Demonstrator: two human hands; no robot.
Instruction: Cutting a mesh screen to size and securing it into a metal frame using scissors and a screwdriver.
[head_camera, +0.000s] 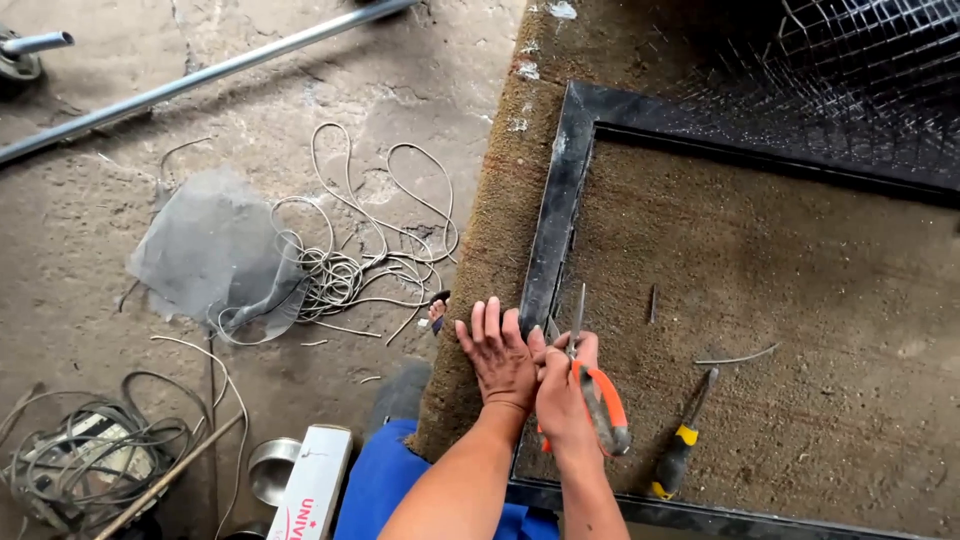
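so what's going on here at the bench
A person is working at the left bar of a black metal frame lying on a brown mat. The right hand holds orange-handled pliers at the bar, and the left hand lies flat beside it. A screwdriver lies inside the frame, wire mesh covers its far end.

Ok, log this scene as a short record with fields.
Left hand: flat on the black metal frame, palm down
Right hand: gripping orange-handled pliers, tips pointing up along the frame
Work surface: brown mat under the frame
Nearby tool: yellow-handled screwdriver, lying right of the hands
Upper right: wire mesh
Floor: tangled wire
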